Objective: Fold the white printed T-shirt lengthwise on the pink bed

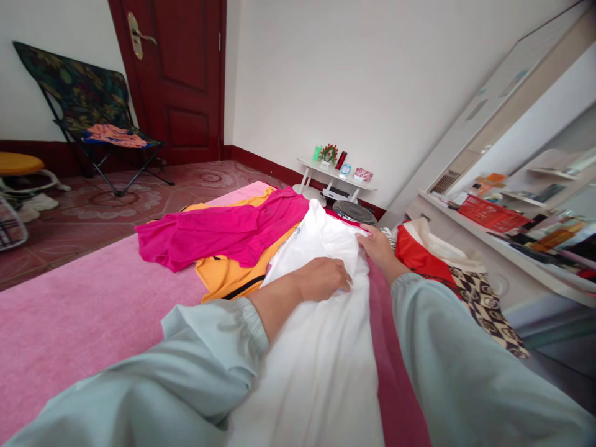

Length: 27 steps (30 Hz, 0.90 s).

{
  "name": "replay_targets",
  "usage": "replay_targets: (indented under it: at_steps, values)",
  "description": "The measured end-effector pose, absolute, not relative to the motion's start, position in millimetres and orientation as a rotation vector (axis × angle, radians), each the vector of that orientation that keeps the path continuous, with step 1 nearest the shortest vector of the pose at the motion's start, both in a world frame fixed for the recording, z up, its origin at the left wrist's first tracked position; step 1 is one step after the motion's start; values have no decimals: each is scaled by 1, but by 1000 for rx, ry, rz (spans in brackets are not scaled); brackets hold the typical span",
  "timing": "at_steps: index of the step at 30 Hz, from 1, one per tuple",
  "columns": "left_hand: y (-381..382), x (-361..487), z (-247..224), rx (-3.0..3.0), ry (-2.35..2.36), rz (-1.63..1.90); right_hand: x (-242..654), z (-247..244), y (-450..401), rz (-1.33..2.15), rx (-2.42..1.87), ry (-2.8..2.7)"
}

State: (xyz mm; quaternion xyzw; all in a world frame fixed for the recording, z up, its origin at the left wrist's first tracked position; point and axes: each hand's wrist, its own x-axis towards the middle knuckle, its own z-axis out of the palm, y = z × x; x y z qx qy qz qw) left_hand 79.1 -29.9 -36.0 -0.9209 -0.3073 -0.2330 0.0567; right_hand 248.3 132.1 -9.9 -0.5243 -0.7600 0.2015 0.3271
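Observation:
A long white shirt (pixel 302 366) with a small blue print near its far end lies stretched over the bed, its folds running toward me. My left hand (pixel 326 279) is closed over the middle of it, fingers curled down into the fabric. At the shirt's far right edge, my right hand (pixel 378 249) pinches the cloth between thumb and fingers. Just left of the shirt lies a magenta garment (pixel 218 230), on top of a yellow garment (pixel 237 276) with black trim.
The pink bed cover (pixel 107 323) spreads to the left. Red and patterned clothes (pixel 426 257) hang over the bed's right side, beside a cluttered dresser (pixel 512 248). Behind stand a small white shelf (pixel 335 172), a folding chair (pixel 93 105) and a dark red door (pixel 181 74).

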Motion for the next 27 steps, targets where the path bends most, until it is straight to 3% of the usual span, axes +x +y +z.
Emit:
replay_targets:
  at_steps: [8, 19, 27]
  values:
    - [-34, 81, -34, -2801, -1037, -694, 249, -1, 125, 749, -1448, -2195]
    - [-29, 79, -41, -2577, -1499, -961, 229, 29, 118, 658, -1459, -1919]
    - [-32, 79, -38, -2687, -1363, -828, 227, 11, 110, 727, -1489, -2135]
